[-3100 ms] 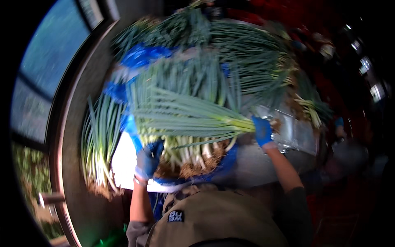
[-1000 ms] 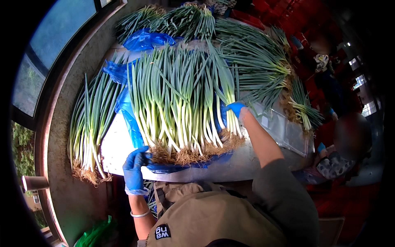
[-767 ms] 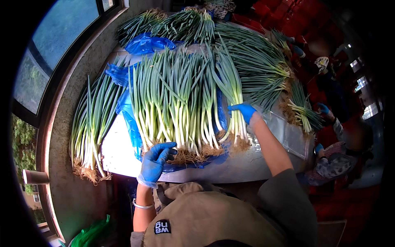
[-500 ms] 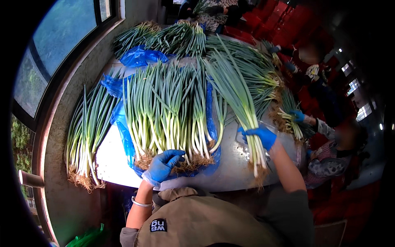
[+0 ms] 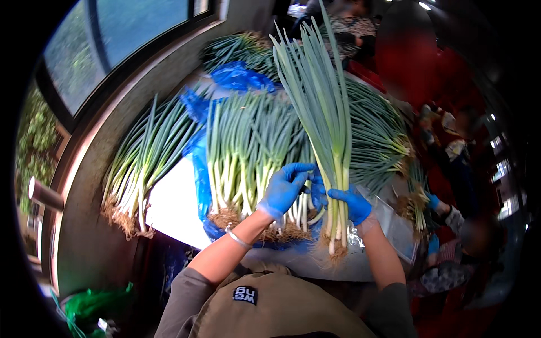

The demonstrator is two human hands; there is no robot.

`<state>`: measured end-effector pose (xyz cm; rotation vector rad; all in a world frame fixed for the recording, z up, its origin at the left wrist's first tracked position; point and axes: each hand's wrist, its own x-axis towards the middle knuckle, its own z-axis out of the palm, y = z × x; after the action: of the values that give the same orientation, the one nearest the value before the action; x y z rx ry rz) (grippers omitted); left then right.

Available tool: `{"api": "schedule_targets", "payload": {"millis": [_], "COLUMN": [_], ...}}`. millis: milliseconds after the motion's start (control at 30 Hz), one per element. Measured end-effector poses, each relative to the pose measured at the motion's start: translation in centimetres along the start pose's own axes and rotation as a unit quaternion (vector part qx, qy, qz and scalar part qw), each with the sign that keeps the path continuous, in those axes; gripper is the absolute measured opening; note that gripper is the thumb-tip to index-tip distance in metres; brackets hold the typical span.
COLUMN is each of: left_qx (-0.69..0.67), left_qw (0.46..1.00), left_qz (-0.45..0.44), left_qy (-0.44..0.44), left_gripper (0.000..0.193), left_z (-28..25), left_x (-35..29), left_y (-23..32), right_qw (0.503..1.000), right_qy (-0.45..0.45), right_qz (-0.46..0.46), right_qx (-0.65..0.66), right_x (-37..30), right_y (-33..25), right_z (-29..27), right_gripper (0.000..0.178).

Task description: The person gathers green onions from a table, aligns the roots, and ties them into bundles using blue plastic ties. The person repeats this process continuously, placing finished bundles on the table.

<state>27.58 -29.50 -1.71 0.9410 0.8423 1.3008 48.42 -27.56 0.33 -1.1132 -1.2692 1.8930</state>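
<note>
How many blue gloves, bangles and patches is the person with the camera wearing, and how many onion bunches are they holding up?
Blue gloves: 2, left hand, right hand
Bangle: 1
Patch: 1
Onion bunch: 1
Total: 5

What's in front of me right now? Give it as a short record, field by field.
Left hand: blue-gloved, half curled beside the held bunch; nothing plainly grasped
Right hand: blue-gloved, closed around the held bunch toward its root end
Held bunch: green onions, nearly upright, root end down
Table: row of green onions on blue plastic
Left pile: more green onions, root ends toward you
Upper left: window
</note>
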Motion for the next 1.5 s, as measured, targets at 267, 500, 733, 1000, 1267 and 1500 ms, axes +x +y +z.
{"api": "schedule_targets", "payload": {"millis": [267, 500, 733, 1000, 1267, 1500], "left_qx": [-0.105, -0.103, 0.018, 0.251, 0.143, 0.578], "left_qw": [0.981, 0.978, 0.969, 0.92, 0.932, 0.779], "left_qz": [-0.085, -0.117, -0.092, -0.032, 0.086, 0.171], "left_qy": [0.139, 0.138, 0.229, 0.299, 0.321, 0.171], "left_gripper": [0.018, 0.021, 0.031, 0.061, 0.07, 0.033], "left_z": [-6.3, -7.5, -7.9, -6.2, -7.5, -8.1], "left_x": [0.3, 3.9, 6.9, 5.5, 4.6, 5.5], "left_y": [-5.0, -7.0, -8.2, -9.1, -10.0, -7.8], "right_qw": [0.976, 0.971, 0.966, 0.978, 0.973, 0.986], "right_qy": [-0.017, -0.082, -0.081, -0.031, -0.021, 0.073], "right_qz": [0.206, 0.225, 0.238, 0.206, 0.221, 0.152], "right_qx": [-0.072, 0.007, 0.067, -0.001, 0.065, -0.012], "right_x": [10.1, 10.7, 10.2, 10.3, 10.0, 10.4], "right_y": [5.5, 8.0, 7.9, 10.5, 10.8, 12.4], "right_z": [1.9, 0.2, 0.7, 0.3, 1.2, 0.7], "right_gripper": [0.039, 0.048, 0.054, 0.045, 0.036, 0.036]}}
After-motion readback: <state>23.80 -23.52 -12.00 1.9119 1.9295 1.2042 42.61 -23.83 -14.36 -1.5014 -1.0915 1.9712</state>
